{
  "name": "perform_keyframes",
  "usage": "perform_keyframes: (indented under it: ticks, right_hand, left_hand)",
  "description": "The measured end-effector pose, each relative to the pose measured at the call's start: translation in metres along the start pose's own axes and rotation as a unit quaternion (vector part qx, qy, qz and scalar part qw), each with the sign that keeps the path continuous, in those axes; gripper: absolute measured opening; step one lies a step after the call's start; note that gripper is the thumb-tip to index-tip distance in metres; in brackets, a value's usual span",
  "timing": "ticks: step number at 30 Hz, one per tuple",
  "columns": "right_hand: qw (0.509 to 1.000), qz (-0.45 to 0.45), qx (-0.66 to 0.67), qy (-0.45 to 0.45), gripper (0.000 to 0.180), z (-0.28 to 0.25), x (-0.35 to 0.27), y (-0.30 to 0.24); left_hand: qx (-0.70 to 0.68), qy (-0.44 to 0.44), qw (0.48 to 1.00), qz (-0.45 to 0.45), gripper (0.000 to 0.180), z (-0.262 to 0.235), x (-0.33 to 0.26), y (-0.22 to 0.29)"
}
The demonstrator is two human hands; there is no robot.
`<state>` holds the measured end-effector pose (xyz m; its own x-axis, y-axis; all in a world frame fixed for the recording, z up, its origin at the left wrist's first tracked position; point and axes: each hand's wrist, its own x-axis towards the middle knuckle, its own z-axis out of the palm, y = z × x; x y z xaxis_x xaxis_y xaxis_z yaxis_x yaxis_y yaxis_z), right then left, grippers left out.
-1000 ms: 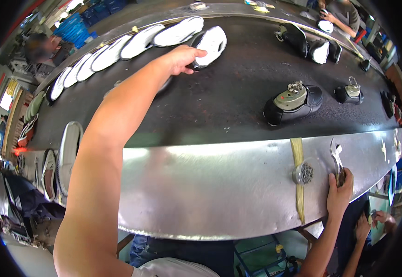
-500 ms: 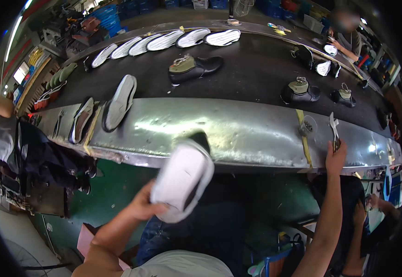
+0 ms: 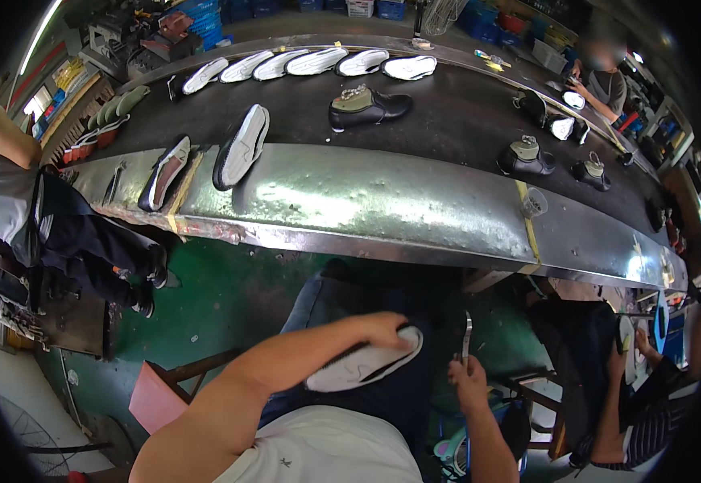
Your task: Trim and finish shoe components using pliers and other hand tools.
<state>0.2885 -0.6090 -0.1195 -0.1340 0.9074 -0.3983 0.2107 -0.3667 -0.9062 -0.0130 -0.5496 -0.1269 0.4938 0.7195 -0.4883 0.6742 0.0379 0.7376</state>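
Low over my lap, my left hand [image 3: 389, 330] grips one end of a shoe [image 3: 354, 369], its pale white bottom facing up with a dark gap along one edge. The palm covers part of that end. To the right of the shoe and apart from it, my right hand [image 3: 469, 385] is closed round pliers [image 3: 468, 334], the silvery jaws pointing up. On the bench's metal edge ahead, a pale-bottomed shoe [image 3: 242, 149] leans near another with a brown bottom [image 3: 165, 173].
A metal-edged bench [image 3: 415, 213] crosses in front, bearing a row of white-bottomed shoes [image 3: 318, 61], black-and-olive shoes [image 3: 370, 107] and a clear cup [image 3: 534, 201]. People stand or sit at left [image 3: 12, 185], far right [image 3: 608, 88] and near right [image 3: 640, 419]. A pink panel [image 3: 155, 398] is low left.
My left hand has brought the shoe down and right, over my lap, turning it sideways. My right hand has drawn the pliers back from the bench edge toward me. The view has shifted.
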Motion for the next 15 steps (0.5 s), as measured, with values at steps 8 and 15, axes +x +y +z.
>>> perform_keyframes:
  ticks: [8,15]
  right_hand:
    - [0.978,-0.051,-0.108,-0.172,0.028,0.057,-0.069,-0.074]
    - [0.947,-0.060,-0.125,-0.290,0.034,0.099,-0.056,-0.088]
  left_hand:
    - [-0.457,0.182,0.851,0.186,0.079,-0.017,-0.103,-0.004]
    - [-0.456,0.216,0.851,0.146,0.057,-0.006,-0.129,-0.023]
